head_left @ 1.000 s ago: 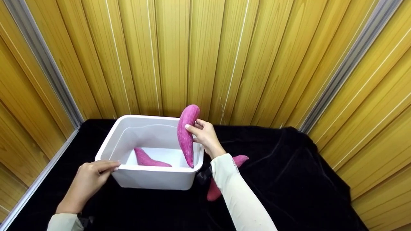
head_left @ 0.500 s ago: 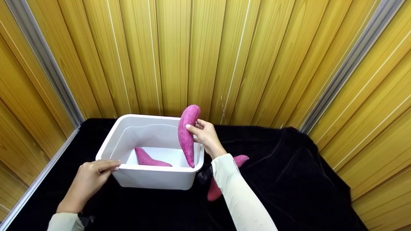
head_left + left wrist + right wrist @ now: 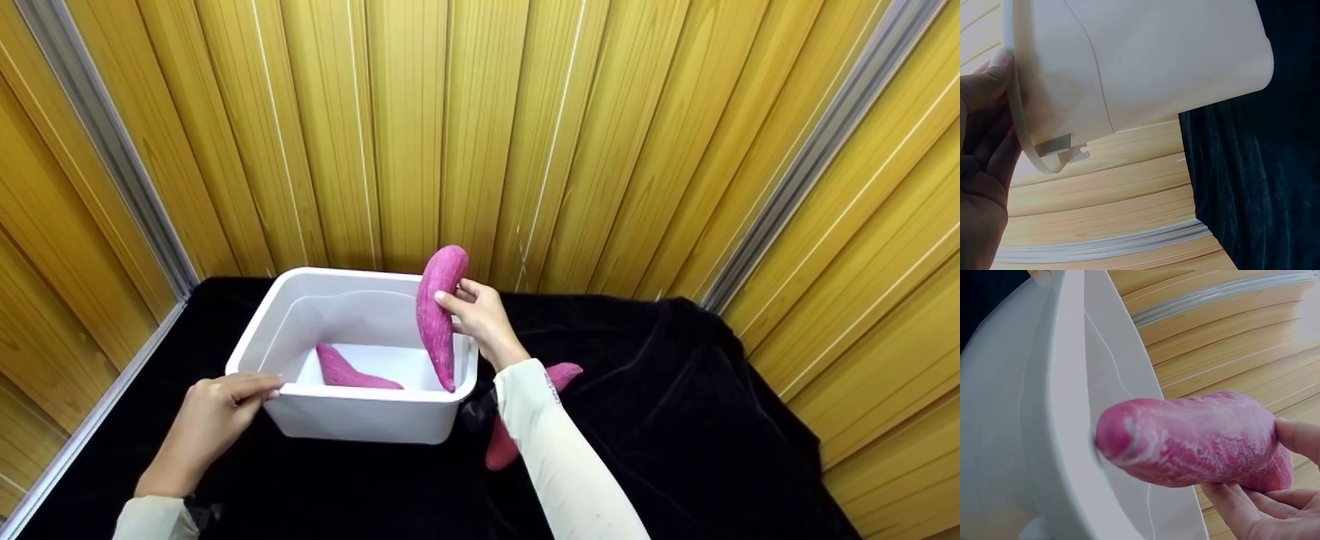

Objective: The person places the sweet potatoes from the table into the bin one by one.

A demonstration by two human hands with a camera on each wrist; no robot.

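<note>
My right hand (image 3: 484,315) pinches a pinkish-purple sweet potato (image 3: 437,311) between thumb and fingers. It is held nearly upright over the right end of a white plastic tub (image 3: 360,412), its narrow tip down by the front rim. In the right wrist view the sweet potato (image 3: 1196,439) lies across the picture, one end close to the tub's rim (image 3: 1069,410). At the front left corner my left hand (image 3: 217,412) grips the rim, as the left wrist view shows with the tub wall (image 3: 1145,62) beside it. Another sweet potato (image 3: 349,371) lies on the tub floor.
Right of the tub, at least one more sweet potato (image 3: 501,448) lies on the black cloth (image 3: 660,420), partly covered by my right sleeve (image 3: 562,450). Yellow wood-look panels (image 3: 480,135) rise behind and at both sides, with grey metal strips in the corners.
</note>
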